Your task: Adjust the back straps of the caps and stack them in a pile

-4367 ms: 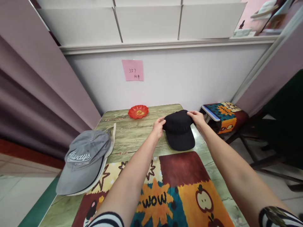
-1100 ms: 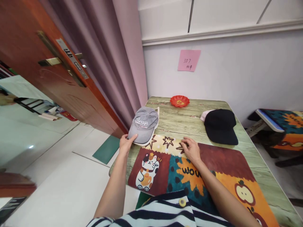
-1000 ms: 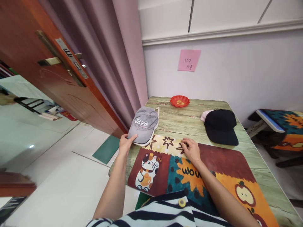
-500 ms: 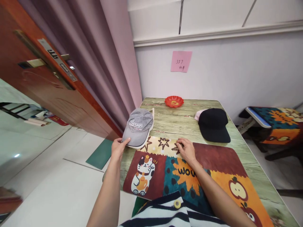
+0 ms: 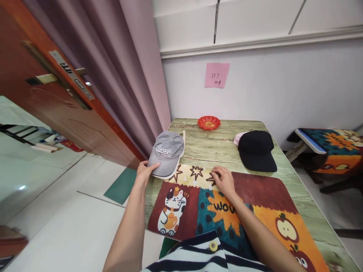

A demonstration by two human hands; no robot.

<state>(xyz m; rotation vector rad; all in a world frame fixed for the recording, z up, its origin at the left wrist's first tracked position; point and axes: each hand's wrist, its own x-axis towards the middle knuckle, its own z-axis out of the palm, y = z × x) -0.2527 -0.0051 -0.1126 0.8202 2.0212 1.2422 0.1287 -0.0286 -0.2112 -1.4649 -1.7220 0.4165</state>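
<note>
My left hand (image 5: 145, 172) is closed on the brim of a grey baseball cap (image 5: 165, 151), thumb on top. The cap has white lettering on its front and sits at the left edge of the table, with a pale edge showing beneath it. My right hand (image 5: 224, 180) rests on the patterned mat (image 5: 185, 192) with its fingers loosely curled, and I see nothing held in it. A black cap (image 5: 256, 151) lies on the right side of the table, brim towards me, and a pale pink piece (image 5: 239, 138) shows behind it.
A red scalloped dish (image 5: 209, 123) stands at the back of the wood-patterned table (image 5: 207, 145). On the left are a brown door (image 5: 65, 98) and a mauve curtain (image 5: 141, 71). A pink note (image 5: 217, 75) hangs on the wall. Another table (image 5: 334, 147) is at right.
My left thumb has slid slightly further onto the grey cap's brim. My right hand stays in place, and the whole view has shifted very slightly.
</note>
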